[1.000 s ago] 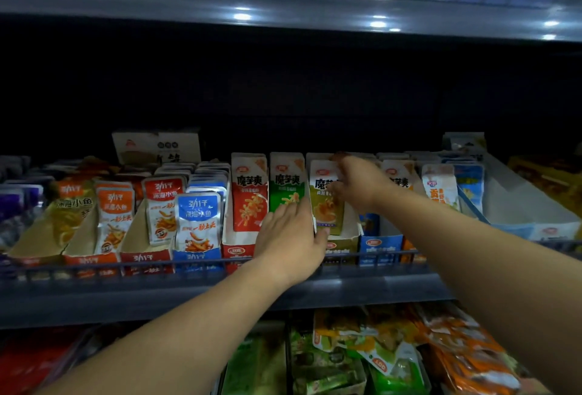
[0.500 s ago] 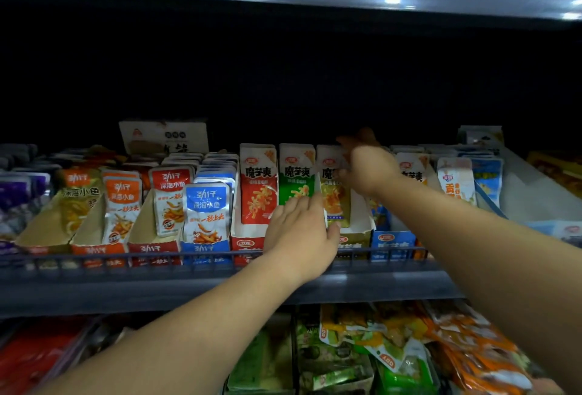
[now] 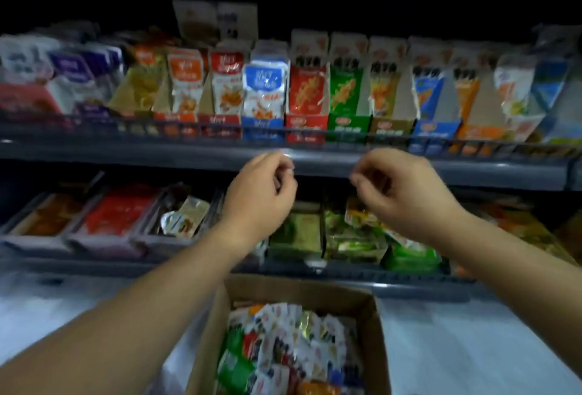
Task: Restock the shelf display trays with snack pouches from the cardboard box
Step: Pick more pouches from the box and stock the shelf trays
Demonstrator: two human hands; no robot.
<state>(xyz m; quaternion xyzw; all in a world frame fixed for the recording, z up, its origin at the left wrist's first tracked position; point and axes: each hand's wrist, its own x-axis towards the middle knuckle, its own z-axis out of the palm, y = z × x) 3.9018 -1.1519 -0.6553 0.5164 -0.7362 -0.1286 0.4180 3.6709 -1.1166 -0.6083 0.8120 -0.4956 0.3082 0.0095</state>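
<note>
An open cardboard box sits low in the middle, full of mixed snack pouches. Above it, the upper shelf carries a row of display trays in red, green, olive, blue and orange, each holding upright pouches. My left hand and my right hand hover side by side in front of the shelf's front rail, below the trays and above the box. Both have loosely curled fingers and hold nothing. The picture is blurred by motion.
A lower shelf holds flat trays of red, orange and green packets behind my hands. A grey shelf rail runs across at hand height. A pale floor lies on both sides of the box.
Both hands have left the upper trays and pulled back and down to in front of the shelf rail. The view has tilted down, bringing the lower shelf and the cardboard box into sight.
</note>
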